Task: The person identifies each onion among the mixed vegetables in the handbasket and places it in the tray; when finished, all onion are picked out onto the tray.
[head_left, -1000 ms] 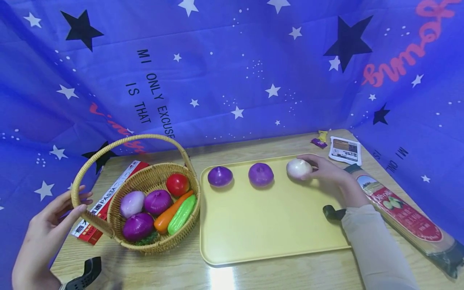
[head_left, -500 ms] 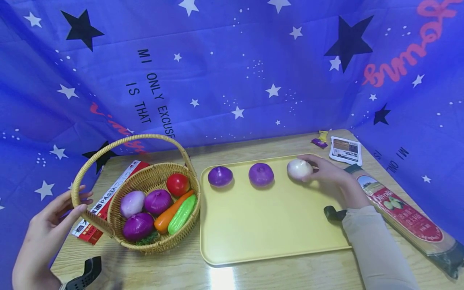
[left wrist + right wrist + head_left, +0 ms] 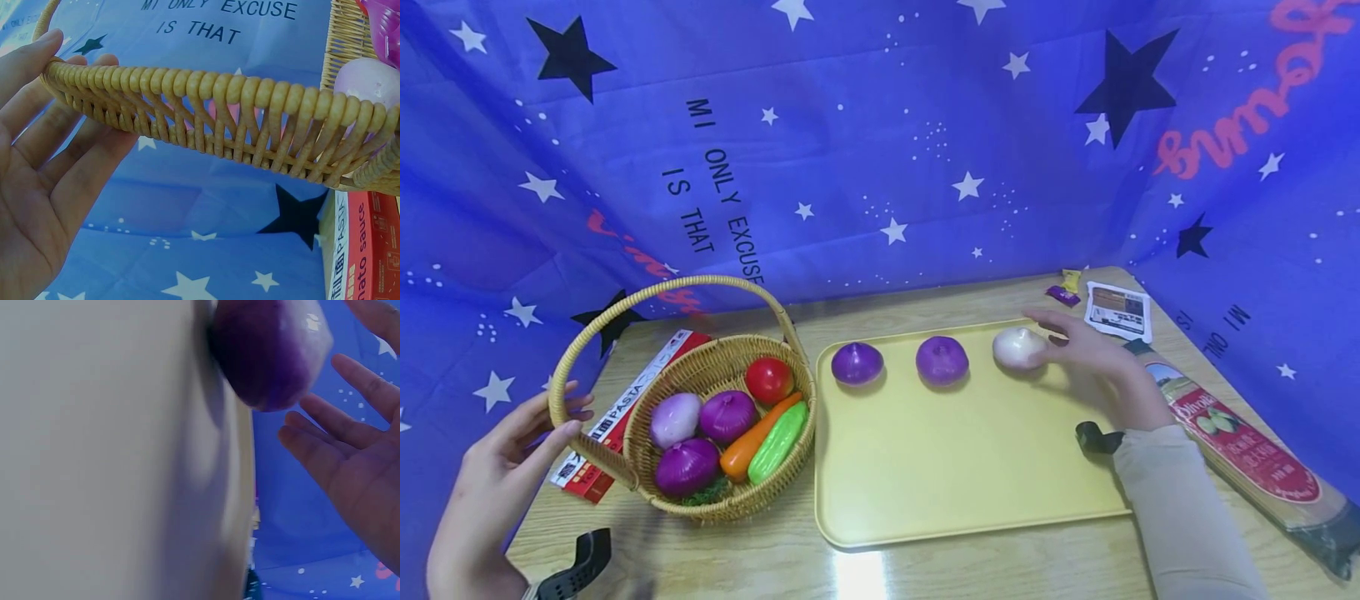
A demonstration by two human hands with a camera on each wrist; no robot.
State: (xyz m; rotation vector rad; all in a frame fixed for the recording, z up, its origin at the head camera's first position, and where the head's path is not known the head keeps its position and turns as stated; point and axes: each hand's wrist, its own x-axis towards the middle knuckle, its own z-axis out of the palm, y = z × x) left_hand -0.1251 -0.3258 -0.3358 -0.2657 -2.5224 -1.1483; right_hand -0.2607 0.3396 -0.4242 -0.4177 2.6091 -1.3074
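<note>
My left hand is at the left side of the wicker basket's tall arched handle. In the left wrist view the thumb lies over the handle and the fingers pass behind it. At the tray's back right sits a whitish-purple onion. My right hand is beside that onion, its fingers spread. The right wrist view shows the onion clear of the palm, with one fingertip right at its side. Left of it, two purple onions stand in a row on the yellow tray.
Inside the basket lie several onions, a tomato, a carrot and a green vegetable. A red pasta box is behind it. Right of the tray are a long pasta bag, a white packet and small sweets.
My right hand has let go of the whitish onion, its fingers opening and drawing back slightly to the right. The onion stays on the tray. My left hand keeps its place on the handle.
</note>
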